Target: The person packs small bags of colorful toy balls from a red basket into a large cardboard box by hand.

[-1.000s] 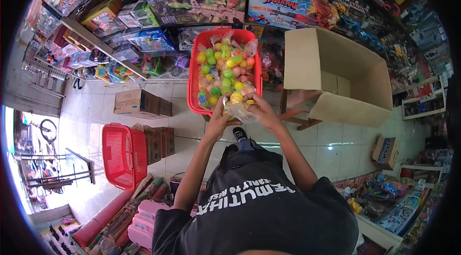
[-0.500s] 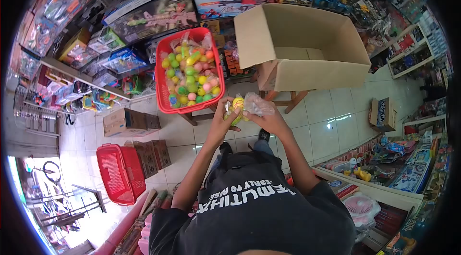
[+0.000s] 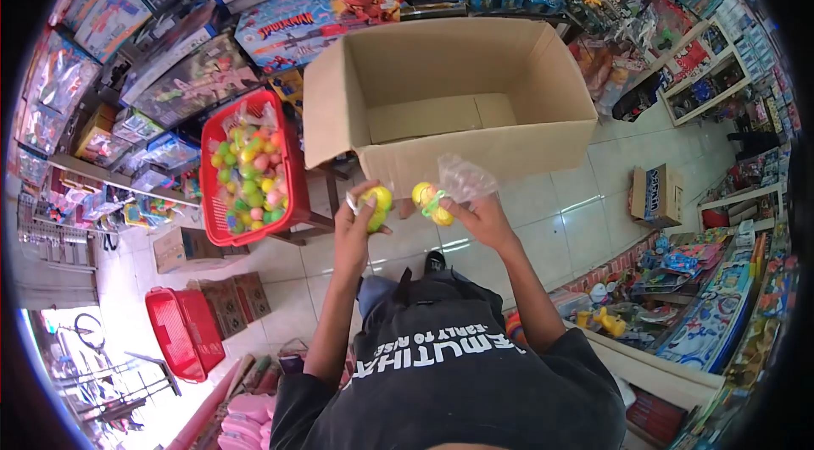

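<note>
I report, left to right.
- Red plastic mesh basket (image 3: 292,170) of coloured balls: well left of left fingers, apart.
- Left hand (image 3: 354,234): fingers closed round yellow-green plastic ball (image 3: 379,198).
- Right hand (image 3: 485,217): fingers pinching crinkled clear plastic bag (image 3: 466,177), yellow ringed toy (image 3: 428,196) at fingertips.
- Open brown cardboard box (image 3: 509,163): just beyond both sets of fingertips.
- Change: half second ago both hands shared one packet beside basket. Now hands parted, one piece each, before box. I judge packet split.

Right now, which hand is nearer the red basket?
Left. The left hand is right of the red basket, not touching; the right hand is farther right, below the cardboard box.
</note>
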`<control>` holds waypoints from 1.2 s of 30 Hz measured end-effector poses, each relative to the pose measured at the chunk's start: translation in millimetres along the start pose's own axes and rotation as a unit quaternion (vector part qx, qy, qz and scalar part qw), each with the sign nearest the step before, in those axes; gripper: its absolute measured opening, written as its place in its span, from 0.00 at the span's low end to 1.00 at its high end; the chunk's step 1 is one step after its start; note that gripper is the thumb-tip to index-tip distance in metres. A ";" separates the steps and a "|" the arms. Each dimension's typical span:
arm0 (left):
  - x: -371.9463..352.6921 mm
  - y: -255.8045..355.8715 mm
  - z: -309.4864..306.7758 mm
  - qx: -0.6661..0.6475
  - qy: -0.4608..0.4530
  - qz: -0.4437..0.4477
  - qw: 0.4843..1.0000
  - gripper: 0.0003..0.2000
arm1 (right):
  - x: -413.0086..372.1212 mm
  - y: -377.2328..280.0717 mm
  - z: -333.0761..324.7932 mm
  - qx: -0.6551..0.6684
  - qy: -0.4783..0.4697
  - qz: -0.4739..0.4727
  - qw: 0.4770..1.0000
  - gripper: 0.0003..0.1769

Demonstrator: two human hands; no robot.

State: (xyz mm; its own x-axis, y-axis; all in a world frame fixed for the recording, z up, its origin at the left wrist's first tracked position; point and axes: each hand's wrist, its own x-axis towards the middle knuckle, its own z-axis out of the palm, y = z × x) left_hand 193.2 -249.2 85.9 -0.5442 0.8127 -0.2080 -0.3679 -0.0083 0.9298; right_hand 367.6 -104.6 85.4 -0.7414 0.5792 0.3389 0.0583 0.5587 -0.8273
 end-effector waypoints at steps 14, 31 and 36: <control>79.6 41.5 35.3 0.085 0.144 0.160 0.973 0.15 | 93.3 77.1 -62.7 0.200 -0.061 0.142 0.967 0.20; 186.3 55.8 23.3 0.205 0.202 0.172 0.942 0.12 | 220.2 249.7 51.2 -0.021 -0.537 0.132 0.833 0.19; 182.6 54.4 28.6 0.198 0.239 0.168 0.936 0.12 | 181.0 321.7 110.7 -0.162 -0.595 0.068 0.785 0.26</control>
State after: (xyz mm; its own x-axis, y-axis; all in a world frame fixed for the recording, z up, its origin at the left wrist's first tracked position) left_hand 95.4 -84.6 107.1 -0.8891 0.4486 0.0911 0.1400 0.0770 0.9872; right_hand 178.1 114.3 -169.0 -0.8016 -0.2091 -0.5601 0.2155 0.7728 -0.5970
